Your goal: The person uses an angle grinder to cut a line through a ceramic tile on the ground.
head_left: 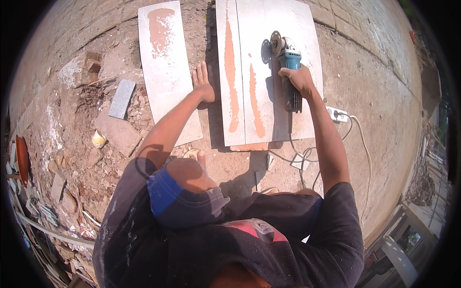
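Observation:
In my right hand [298, 79] is a teal and black angle grinder [290, 60], gripped round its body with the disc end pointing away from me. The grinder is over a pale tile panel [300, 126], its shadow falling to the left. Orange-brown dust streaks run along both sides of a dark lengthwise line on that panel. My left hand [203, 85] lies with fingers stretched out at the right edge of a narrower pale tile strip [169, 91]. That strip has an orange-brown patch near its far end. I cannot tell whether the disc is spinning.
A brick-coloured block [249, 147] shows under the panel's near edge. The grinder's cord loops beside a white power strip [337, 114] at right, with a pale cable [369, 158] running nearer. Rubble, a grey stone piece [122, 99] and a broken slab [115, 128] lie at left.

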Demonstrator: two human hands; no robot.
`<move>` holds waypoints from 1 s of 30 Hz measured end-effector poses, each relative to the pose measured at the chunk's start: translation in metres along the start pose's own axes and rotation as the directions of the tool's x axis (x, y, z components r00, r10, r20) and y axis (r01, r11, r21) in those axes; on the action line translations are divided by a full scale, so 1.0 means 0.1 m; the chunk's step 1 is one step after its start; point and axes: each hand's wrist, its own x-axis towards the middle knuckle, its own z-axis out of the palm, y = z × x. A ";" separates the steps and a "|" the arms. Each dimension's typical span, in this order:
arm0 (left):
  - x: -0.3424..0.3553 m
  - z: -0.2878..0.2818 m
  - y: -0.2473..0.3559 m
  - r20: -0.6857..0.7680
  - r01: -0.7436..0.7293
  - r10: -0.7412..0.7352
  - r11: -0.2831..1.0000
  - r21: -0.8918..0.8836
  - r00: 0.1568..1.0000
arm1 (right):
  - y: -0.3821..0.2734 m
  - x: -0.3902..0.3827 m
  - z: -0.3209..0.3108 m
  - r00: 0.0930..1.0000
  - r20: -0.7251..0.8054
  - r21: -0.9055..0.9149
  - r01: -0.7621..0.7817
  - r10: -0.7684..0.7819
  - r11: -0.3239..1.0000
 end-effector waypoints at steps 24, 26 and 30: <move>-0.01 0.04 -0.01 -0.032 -0.004 0.003 1.000 -0.029 0.999 | -0.20 0.16 -0.02 1.000 0.007 -0.025 0.002 -0.002 1.000; 0.01 0.05 -0.02 -0.035 0.000 -0.001 1.000 -0.018 0.999 | -0.20 0.17 -0.02 1.000 0.010 -0.023 0.002 -0.001 1.000; 0.00 0.01 0.00 0.000 0.006 -0.006 1.000 0.010 1.000 | -0.23 0.20 -0.03 1.000 0.006 -0.021 0.007 -0.007 1.000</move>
